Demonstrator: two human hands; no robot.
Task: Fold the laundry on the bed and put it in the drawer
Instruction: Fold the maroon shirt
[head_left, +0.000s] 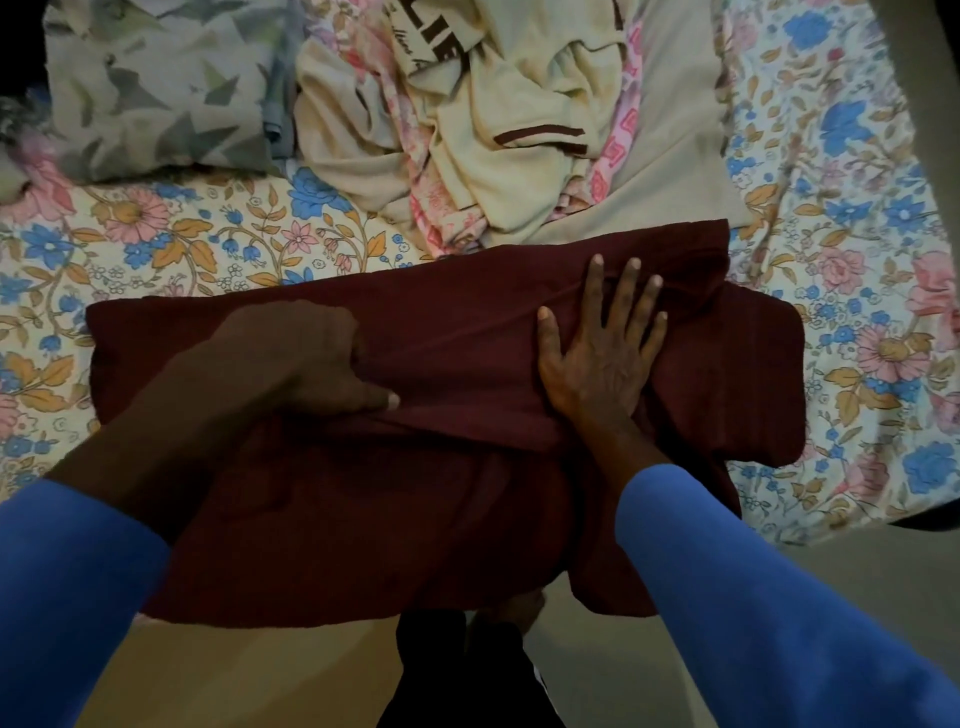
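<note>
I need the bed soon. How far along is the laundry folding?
Nothing looks finished: no folded stack or drawer shows. In hand: the maroon cloth, partly folded, left hand gripping a fold, right hand pressing it flat. Left: the crumpled cream shirt and pink garment behind it, then the drawer.

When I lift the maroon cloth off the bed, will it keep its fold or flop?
Probably floppy: the cloth bunches where the left hand grips it, and its near edge drapes off the bed. Its layered bulk suggests some weight. The fold may fall open once the flat right hand lifts.
</note>
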